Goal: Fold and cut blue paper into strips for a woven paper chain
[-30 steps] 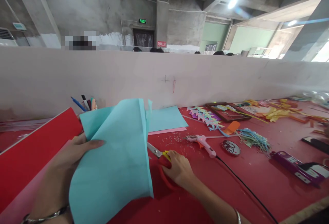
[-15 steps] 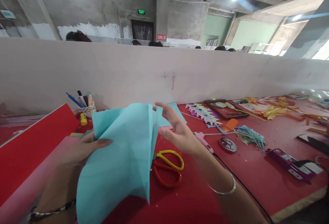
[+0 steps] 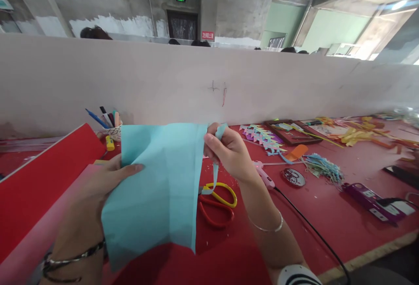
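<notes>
A large light blue sheet of paper [image 3: 153, 189], creased and folded over, is held up over the table. My left hand [image 3: 116, 173] grips it at its left side, thumb in front and the other fingers hidden behind. At the sheet's upper right edge my right hand [image 3: 225, 149] is closed, fingers curled round a narrow light blue paper strip [image 3: 215, 175]. That strip hangs below the fingers, and its lower end reaches the scissors [image 3: 218, 204], which have one yellow and one red handle. The scissors' blades are mostly hidden behind the sheet.
Red board [image 3: 49, 189] and pink paper [image 3: 62, 208] lie at left, near a pen cup [image 3: 114, 133]. To the right are a pink glue gun [image 3: 264, 175], a round badge [image 3: 293, 177], a paper-strip bundle [image 3: 322, 168], a purple power strip [image 3: 369, 202] and a frame [image 3: 293, 132]. A partition [image 3: 157, 80] stands behind.
My right hand has gone from spread fingers to closed, with a light blue strip now in it. The sheet hangs flatter. My left hand keeps its hold.
</notes>
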